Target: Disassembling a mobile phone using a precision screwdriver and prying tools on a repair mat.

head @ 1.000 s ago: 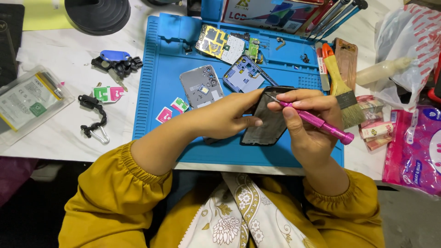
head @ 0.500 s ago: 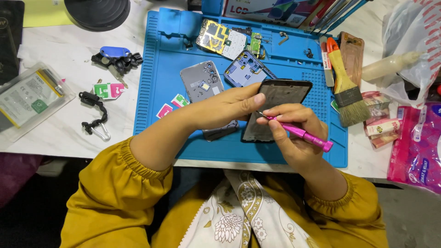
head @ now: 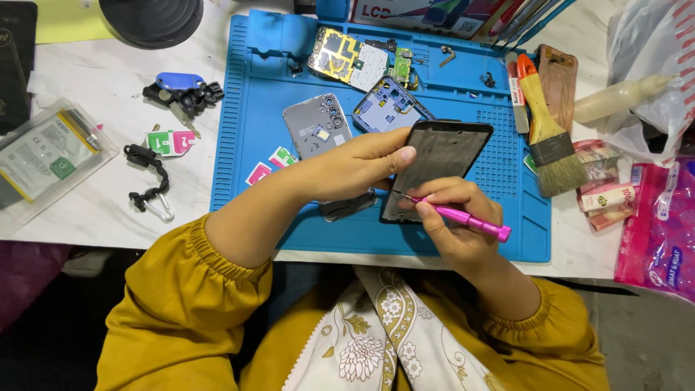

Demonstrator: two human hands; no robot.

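Left hand [head: 358,170] grips a dark phone frame [head: 443,163] along its left edge, fingers curled around it, thumb tip lying over the near face; the frame is tilted, its far end lifted above the blue work mat [head: 253,137]. Right hand [head: 452,221] pinches a pink screwdriver [head: 463,216] between thumb and fingertips, pen fashion; the metal tip meets the frame's lower left corner, just beside the left thumb, the handle end sticking out past the right knuckles. Beneath the left palm a second dark phone part [head: 349,206] lies flat on the mat, partly hidden. Just beyond the left fingers: a grey back cover [head: 316,130] and a blue-grey mid frame [head: 391,108], side by side. Further off from the fingertips, a circuit board [head: 346,58] with gold shielding. To the left of the left wrist, small pink and green cards [head: 271,165] rest on the mat. Beyond the right hand, well apart, a paintbrush [head: 550,137] with orange handle lies along the mat's right edge, bristles toward the person. Off the mat, well left of the left forearm, on the white table [head: 87,210]: black keys with a blue fob [head: 181,90], a black lanyard with carabiner [head: 148,181], a clear packet holding a battery [head: 43,156]. Mustard sleeves [head: 181,289] cover both forearms
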